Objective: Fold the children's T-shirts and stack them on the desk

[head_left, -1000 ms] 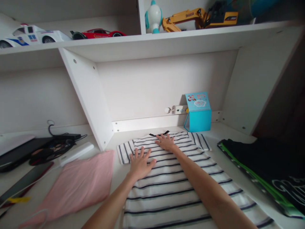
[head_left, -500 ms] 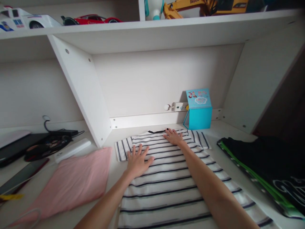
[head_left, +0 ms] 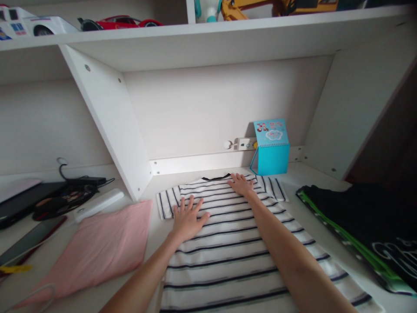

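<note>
A white T-shirt with dark stripes (head_left: 221, 250) lies spread out on the white desk, its dark-edged collar toward the back wall and a short sleeve out to each side. My left hand (head_left: 188, 219) rests flat on the shirt near the left sleeve, fingers spread. Farther up, close to the collar on the right, my right hand (head_left: 241, 186) lies palm down with its fingers stretched out. Neither hand grips the cloth. The shirt's lower end runs out of view at the bottom.
Folded pink cloth (head_left: 107, 248) lies at left, beside a white bar-shaped device (head_left: 99, 204) and dark electronics. Dark and green folded clothes (head_left: 358, 221) are stacked at right. A blue desk calendar (head_left: 273, 150) stands behind, near a power strip (head_left: 244, 144). Toy vehicles line the shelf (head_left: 208, 37) above.
My right hand has slid slightly to the right along the collar area of the shirt. My left hand stays in place. The view has tilted down a little.
</note>
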A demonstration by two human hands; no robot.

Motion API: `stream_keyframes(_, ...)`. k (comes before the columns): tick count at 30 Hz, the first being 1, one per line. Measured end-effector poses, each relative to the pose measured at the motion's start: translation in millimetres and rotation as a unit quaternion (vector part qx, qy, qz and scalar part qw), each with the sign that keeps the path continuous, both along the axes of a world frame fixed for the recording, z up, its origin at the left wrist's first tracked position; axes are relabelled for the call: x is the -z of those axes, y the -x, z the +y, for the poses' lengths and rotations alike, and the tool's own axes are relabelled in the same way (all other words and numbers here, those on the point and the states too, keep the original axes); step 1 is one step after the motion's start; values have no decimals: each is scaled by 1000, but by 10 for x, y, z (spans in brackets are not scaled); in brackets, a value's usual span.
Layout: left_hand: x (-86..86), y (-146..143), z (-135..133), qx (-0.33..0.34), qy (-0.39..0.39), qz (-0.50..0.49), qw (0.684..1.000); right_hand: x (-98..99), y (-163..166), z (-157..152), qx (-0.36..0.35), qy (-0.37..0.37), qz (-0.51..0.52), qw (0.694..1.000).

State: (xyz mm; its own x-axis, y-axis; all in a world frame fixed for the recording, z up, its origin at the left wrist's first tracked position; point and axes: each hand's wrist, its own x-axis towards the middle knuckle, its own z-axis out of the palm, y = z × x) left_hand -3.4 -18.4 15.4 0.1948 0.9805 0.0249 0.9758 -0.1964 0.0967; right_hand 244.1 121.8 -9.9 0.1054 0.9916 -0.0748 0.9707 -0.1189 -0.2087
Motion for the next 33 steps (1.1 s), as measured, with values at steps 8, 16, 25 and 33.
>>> stream_keyframes(8, 8, 5, 5, 0, -2, 0, 1000, -33, -26, -85, 40, -38, 7, 998)
stream_keyframes(16, 19, -6, 7, -1, -12, -9, 1000, -189, 467, -217, -168, -81, 34, 982)
stream_keyframes(25, -36, -20, -39, -1, 2, -14, 1000, -59, 576, -249, -240, -46, 22, 969)
stream_keyframes(33, -31, -21, -43, -6, 5, -19, 1000, -81, 599, -267, -221, -43, -1, 974)
